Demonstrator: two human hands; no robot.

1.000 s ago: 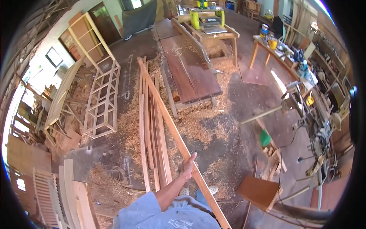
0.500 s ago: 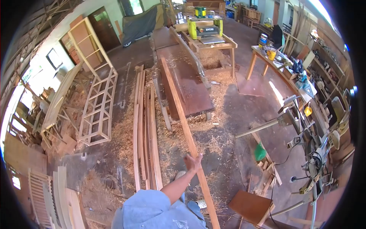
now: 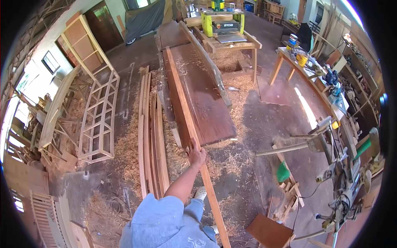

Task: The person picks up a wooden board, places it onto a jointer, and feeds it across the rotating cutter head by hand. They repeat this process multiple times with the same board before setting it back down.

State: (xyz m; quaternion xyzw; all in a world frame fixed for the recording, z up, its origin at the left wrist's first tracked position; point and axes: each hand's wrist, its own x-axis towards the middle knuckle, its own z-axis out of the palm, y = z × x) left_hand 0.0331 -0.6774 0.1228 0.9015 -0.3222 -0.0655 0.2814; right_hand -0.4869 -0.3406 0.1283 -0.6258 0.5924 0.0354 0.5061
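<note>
A long, narrow wooden plank [image 3: 211, 197] runs from the bottom edge up onto a dark red-brown panel [image 3: 213, 120] lying on a low support. My left hand [image 3: 195, 156] grips the plank near the panel's close end, its fingers over the left edge and upper face. My right hand is out of view, and the near end of the plank is cut off by the frame. Left of the plank, several long boards [image 3: 142, 153] lie side by side among wood shavings.
A green Ryobi planer [image 3: 223, 25] stands on a wooden stand [image 3: 254, 62] at the back. A slatted wooden frame [image 3: 84, 136] lies at left. To the right are a cluttered workbench [image 3: 278, 68], a machine with a metal bar [image 3: 281, 149], a brown board [image 3: 269, 233] and a cable.
My left hand has moved forward and left along the plank. The plank's far end has shifted up and left in view, and the camera has moved slightly.
</note>
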